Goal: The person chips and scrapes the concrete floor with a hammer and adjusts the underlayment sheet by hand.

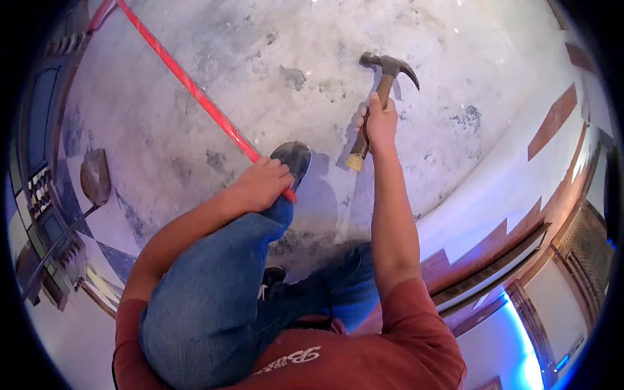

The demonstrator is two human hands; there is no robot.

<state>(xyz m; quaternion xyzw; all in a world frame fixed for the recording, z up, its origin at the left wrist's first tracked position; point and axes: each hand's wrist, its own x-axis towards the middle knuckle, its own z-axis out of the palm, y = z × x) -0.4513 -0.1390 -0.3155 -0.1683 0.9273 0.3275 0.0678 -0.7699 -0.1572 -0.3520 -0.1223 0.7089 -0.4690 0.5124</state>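
My right hand [381,123] is wrapped round the wooden handle of a claw hammer [388,65]. The hammer's dark head points away from me over the pale, stained floor, and its yellowish handle end sticks out below my fingers. My left hand [265,183] grips a long red bar [195,90] near its lower end, beside my knee and shoe. From there the bar slants up to the left and bends at its far end.
A shovel [95,177] with a dark shaft lies at the left, near tools and panels. My dark shoe [294,160] rests on the worn floor [325,39]. Brown planks [553,121] and a blue light stand at the right.
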